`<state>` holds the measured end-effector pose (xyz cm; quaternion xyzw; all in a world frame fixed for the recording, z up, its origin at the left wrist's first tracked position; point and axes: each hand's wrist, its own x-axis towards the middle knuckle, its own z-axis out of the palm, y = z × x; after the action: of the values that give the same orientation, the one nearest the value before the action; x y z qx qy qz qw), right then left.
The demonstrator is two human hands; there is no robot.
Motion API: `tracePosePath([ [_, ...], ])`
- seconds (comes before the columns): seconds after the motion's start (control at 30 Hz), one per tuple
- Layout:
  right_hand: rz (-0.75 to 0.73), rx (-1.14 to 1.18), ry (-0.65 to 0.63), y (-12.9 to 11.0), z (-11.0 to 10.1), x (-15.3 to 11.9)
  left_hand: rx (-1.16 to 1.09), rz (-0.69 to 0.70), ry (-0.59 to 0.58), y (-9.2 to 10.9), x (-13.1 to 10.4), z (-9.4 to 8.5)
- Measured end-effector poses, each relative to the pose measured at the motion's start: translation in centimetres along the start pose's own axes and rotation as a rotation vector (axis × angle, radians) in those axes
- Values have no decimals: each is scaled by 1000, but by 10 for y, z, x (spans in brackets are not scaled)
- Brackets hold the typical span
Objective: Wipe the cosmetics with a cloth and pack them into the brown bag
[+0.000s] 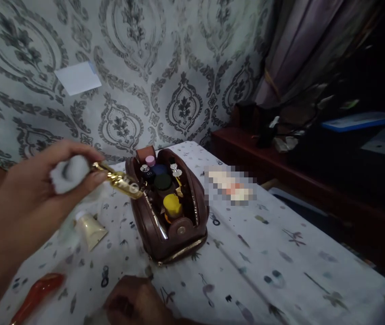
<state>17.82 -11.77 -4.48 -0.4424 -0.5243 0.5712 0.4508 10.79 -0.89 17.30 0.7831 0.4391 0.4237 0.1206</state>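
Fingers (98,179) pinch one gold item (122,183), perhaps touching one bag (147,225)

Brown bag (142,222) in smooth leather-like material, shiny gold metallic item (123,184), patterned cloth (263,253).

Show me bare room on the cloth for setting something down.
The widest bare patch is the cloth right of the bag and nearer than the blurred item. A smaller one lies between the tube and the right hand. It's crowded inside the bag and at left, around the tube, red item and left hand with its gold item.
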Motion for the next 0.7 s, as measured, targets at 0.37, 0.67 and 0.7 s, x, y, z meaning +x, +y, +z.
tracePosePath([
  [0.37, 15, -163, -165, 3, -11, -1, 481, 304, -702, 23, 42, 53],
  [0.67, 92, -264, -200, -16, -9, 1, 696, 389, -897, 27, 47, 83],
  [0.7, 97, -271, -215, -19, -9, 1, 698, 400, -896, 26, 46, 85],
])
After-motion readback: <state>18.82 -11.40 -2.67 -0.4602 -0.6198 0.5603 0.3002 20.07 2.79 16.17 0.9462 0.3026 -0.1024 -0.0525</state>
